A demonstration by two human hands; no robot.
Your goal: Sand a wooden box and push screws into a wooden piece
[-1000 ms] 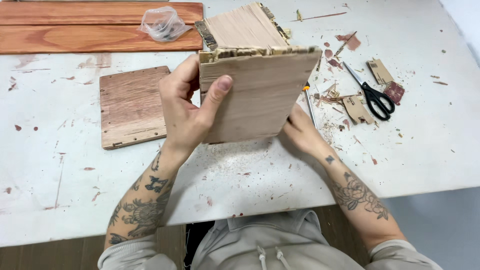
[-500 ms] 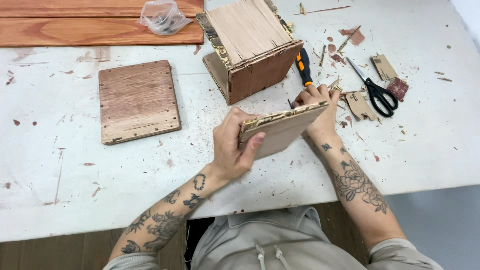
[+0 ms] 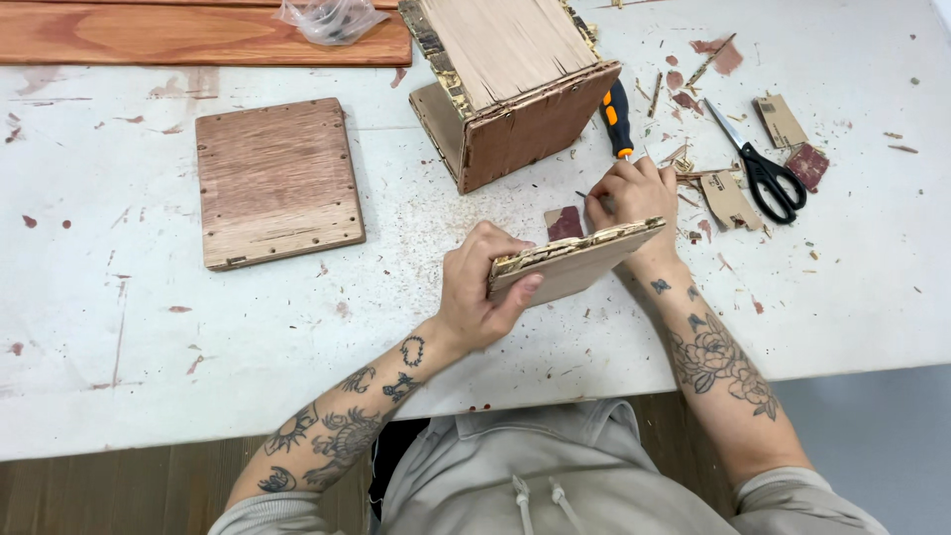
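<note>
My left hand (image 3: 480, 287) grips the near left edge of a thin plywood panel (image 3: 575, 266), which lies almost flat just above the white table (image 3: 198, 327). The panel's edge is rough and splintered. My right hand (image 3: 629, 193) is past the panel's far end, fingers curled down onto the table beside a small reddish-brown scrap (image 3: 565, 223). Whether it pinches anything is hidden. Just beyond the right hand lies a screwdriver (image 3: 619, 119) with an orange and black handle. An open-sided wooden box (image 3: 525, 99) stands behind.
A flat wooden panel with nail holes (image 3: 277, 183) lies to the left. A long red-brown plank (image 3: 198, 35) and a clear plastic bag (image 3: 332, 15) sit at the back. Black scissors (image 3: 768, 178), cardboard scraps and wood splinters lie to the right.
The panel came down from upright in front of the box to nearly flat near the table. My right hand left the panel's edge and moved to the table by the screwdriver.
</note>
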